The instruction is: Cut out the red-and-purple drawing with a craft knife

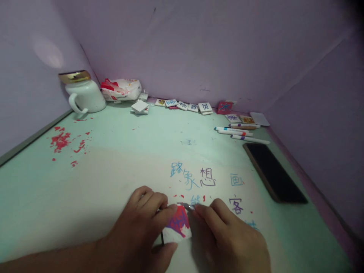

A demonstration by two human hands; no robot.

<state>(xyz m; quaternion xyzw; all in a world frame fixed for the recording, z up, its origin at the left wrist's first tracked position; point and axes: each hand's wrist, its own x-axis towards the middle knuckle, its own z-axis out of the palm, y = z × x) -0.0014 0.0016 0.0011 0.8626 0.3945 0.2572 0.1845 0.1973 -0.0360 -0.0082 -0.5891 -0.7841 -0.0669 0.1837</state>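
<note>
A small square tile (178,230) lies at the front, red with purple marks over its upper part and white below. My left hand (148,218) is closed on its left side, with the thumb at the lower edge and fingers near the top. In my right hand (227,227) the fingers pinch a thin metal blade (187,206), whose tip meets the tile's upper right corner. Most of the blade is hidden by the fingers. Red flakes (179,196) lie just beyond the tile, near handwritten characters (207,177) on the table.
A heap of red scrapings (60,141) lies at left, near a white mug (87,96) with a gold lid. Along the back wall are a plastic packet (122,90) and several character tiles (193,107). Markers (236,132) and a dark phone (273,172) lie at right.
</note>
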